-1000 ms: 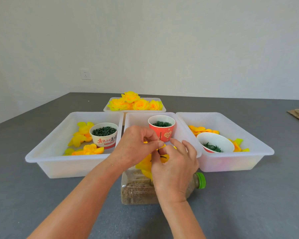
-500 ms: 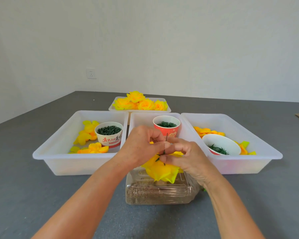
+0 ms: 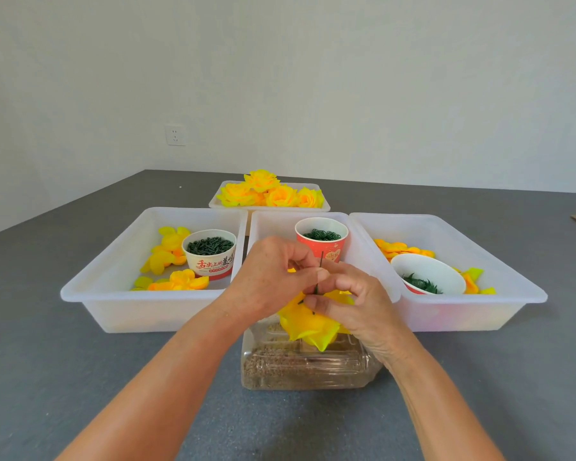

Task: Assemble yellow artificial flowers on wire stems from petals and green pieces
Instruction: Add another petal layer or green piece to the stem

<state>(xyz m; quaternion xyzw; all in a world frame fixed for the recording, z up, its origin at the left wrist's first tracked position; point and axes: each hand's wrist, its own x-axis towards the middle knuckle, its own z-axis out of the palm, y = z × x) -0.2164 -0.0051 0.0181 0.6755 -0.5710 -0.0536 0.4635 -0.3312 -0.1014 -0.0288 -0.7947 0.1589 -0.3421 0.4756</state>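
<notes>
A yellow flower head hangs upside down between my hands, its thin green wire stem pointing up. My left hand pinches the stem at its fingertips. My right hand grips the flower's base, fingers curled round it. A red cup of green rings stands just behind my hands in the middle tray. Loose yellow petals and a white cup of green pieces lie in the left tray. Finished yellow flowers fill the far tray.
A clear plastic bottle with grain in it lies on its side under my hands on the grey table. The right tray holds orange petals and a white bowl of green pieces. A wall socket is behind.
My right hand has turned from covering the flower to holding it from the right side. The flower now hangs below my fingers and the wire stem shows above them.
</notes>
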